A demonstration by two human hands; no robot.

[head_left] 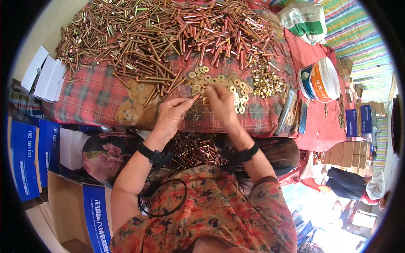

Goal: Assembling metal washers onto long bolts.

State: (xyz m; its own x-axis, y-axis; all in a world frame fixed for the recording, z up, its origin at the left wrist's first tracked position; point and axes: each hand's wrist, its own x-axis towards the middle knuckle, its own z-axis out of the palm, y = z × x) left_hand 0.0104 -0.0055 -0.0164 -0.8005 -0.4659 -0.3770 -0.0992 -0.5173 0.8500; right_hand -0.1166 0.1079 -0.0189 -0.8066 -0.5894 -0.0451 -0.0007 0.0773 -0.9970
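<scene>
My left hand (171,113) is closed in a pinch, with the end of a copper-coloured bolt (196,97) showing past its fingertips. Close on its right, my right hand (222,103) reaches over the loose washers; its fingers are blurred, so what they hold, if anything, does not show. Flat brass-coloured washers (237,83) lie spread around that hand on a red plaid cloth (99,103). To their right is a heap of small hex nuts (266,80). A large pile of long copper-coloured bolts (168,33) covers the far side of the cloth.
More bolts (196,152) fill the space between my knees. A white bucket (320,80) and a white-and-green sack (303,23) stand at the right. Dark flat bars (287,110) lie near the cloth's right edge. White boxes (49,80) and blue cartons (25,154) are at the left.
</scene>
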